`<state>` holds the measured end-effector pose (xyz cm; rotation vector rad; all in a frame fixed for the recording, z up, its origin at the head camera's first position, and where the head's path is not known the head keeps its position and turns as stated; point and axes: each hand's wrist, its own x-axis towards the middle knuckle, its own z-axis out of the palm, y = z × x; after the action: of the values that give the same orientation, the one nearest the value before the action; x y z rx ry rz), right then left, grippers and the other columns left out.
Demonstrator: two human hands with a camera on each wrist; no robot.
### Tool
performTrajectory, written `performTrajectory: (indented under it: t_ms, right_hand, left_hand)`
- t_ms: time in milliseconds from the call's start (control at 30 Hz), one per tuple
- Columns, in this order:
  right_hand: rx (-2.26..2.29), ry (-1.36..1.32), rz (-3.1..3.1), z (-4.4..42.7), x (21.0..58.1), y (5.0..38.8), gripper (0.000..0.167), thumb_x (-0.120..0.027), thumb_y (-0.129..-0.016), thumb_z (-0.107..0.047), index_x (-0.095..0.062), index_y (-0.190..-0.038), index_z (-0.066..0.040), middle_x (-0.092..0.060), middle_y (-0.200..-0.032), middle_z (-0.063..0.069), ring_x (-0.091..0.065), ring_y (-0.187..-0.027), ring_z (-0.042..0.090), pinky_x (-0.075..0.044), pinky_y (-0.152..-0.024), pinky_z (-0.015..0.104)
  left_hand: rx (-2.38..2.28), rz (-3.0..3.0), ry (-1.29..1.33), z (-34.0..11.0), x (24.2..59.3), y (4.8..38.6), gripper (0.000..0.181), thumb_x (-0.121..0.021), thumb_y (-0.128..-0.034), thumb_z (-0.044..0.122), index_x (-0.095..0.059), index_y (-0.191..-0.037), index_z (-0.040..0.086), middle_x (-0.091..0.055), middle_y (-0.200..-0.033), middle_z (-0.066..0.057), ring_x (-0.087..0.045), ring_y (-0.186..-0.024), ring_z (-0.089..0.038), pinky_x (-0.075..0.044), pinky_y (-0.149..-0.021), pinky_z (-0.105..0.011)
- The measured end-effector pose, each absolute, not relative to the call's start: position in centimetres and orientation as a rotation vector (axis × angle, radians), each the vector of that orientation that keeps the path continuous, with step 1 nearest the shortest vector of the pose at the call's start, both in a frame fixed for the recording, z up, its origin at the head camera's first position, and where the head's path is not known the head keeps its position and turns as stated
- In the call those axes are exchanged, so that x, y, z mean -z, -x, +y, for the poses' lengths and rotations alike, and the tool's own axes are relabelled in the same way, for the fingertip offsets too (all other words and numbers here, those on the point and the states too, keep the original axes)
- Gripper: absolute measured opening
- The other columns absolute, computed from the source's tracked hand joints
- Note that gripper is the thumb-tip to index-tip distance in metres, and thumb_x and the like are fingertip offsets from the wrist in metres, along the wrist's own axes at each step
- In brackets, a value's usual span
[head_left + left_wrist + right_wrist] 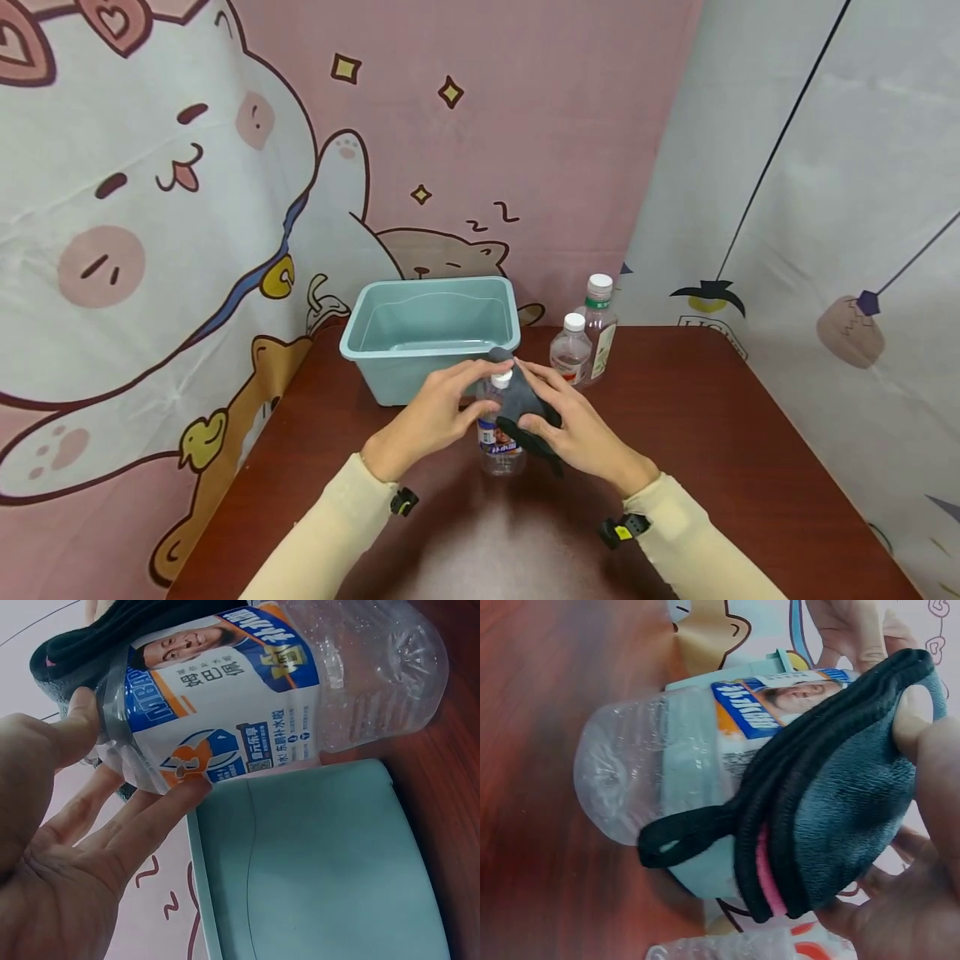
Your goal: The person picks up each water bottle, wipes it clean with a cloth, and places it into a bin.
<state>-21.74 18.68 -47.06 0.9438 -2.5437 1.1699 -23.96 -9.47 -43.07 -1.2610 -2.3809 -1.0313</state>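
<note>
The clear bottle, with a white cap and a blue, white and orange label, was near the centre of the head view, upright and in front of the pale blue tub, which lay toward its 11 o'clock. The left hand came to the bottle from 9 o'clock. Its thumb and fingers were partly spread and bent round the upper part of the bottle, near the cap, so the grip looked a light one. The right hand, at the 3 o'clock side, pinched the grey cloth piece between its thumb and its fingers. This cloth had a black border, a black loop and a small pink strip, and it lay against the bottle at about 1 o'clock, hiding one part of it. Whether the base of the bottle was touching the brown table, I could not tell

Toward 1 o'clock of the hands stood the small bottle and, just behind it, the tall bottle, both with white caps. Behind everything hung the pink and white backdrop with drawn animals, and on both wrists there were dark straps
</note>
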Motion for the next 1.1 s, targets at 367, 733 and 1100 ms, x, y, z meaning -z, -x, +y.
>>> performTrajectory:
  t_ms: [367,733,1100]
  right_hand:
    - [-0.96,-0.912,-2.426,19.0,48.0,21.9,0.093,-0.101,-0.088,-0.02,-0.059,-0.169,-0.004,-0.073,-0.15,0.013,-0.079,-0.123,0.028,-0.071,-0.094,0.041]
    - [-0.857,-0.928,-2.566,19.5,51.1,22.2,0.045,-0.104,-0.088,-0.015,-0.089,-0.128,-0.005,-0.083,-0.134,0.013,-0.084,-0.117,0.027,-0.072,-0.101,0.047]
    - [-0.615,-0.922,-2.731,19.7,53.6,22.4,0.027,-0.105,-0.087,-0.019,-0.093,-0.111,-0.014,-0.085,-0.128,0.011,-0.085,-0.111,0.027,-0.073,-0.093,0.045]
  left_hand:
    - [0.998,-2.382,1.285,-9.5,42.9,24.2,0.059,-0.088,-0.1048,0.018,-0.067,-0.16,0.011,-0.078,-0.15,-0.006,-0.079,-0.129,-0.02,-0.072,-0.096,-0.038]
    - [0.993,-2.391,1.279,-9.7,42.8,24.3,0.062,-0.09,-0.1034,0.02,-0.066,-0.16,0.012,-0.076,-0.155,-0.007,-0.075,-0.113,-0.024,-0.058,-0.073,-0.021]
    - [1.012,-2.405,1.267,-9.5,43.0,24.4,0.058,-0.089,-0.1045,0.021,-0.067,-0.158,0.014,-0.075,-0.156,-0.003,-0.075,-0.116,-0.023,-0.06,-0.074,-0.019]
